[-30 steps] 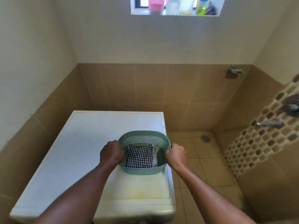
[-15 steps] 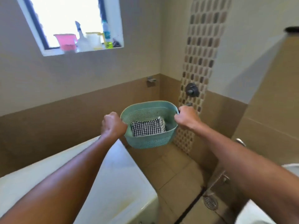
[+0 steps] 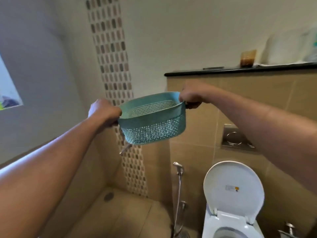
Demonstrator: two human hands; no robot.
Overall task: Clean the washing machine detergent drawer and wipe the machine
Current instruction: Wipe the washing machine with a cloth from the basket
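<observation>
1. One teal perforated basket (image 3: 151, 125) is held up in mid-air at chest height, in front of a tiled wall. Its inside is mostly hidden by the near wall, so any contents cannot be seen.
2. Two bare hands hold it. The left hand (image 3: 103, 111) is curled shut around the basket's left end; the right hand (image 3: 190, 97) is curled shut around the right end. The fingertips of both are hidden behind the rim.
3. The washing machine is cut off: only a pale strip (image 3: 20, 162) at the left edge may be its top, too blurred to be sure.
4. One toilet (image 3: 233, 191) stands lower right with its lid raised; its bowl is cut off by the frame.
5. One spray hose (image 3: 178, 170) hangs beside it.
6. On one dark shelf (image 3: 240, 70) sits one brown cup (image 3: 247, 58); pale things beside it are blurred.
</observation>
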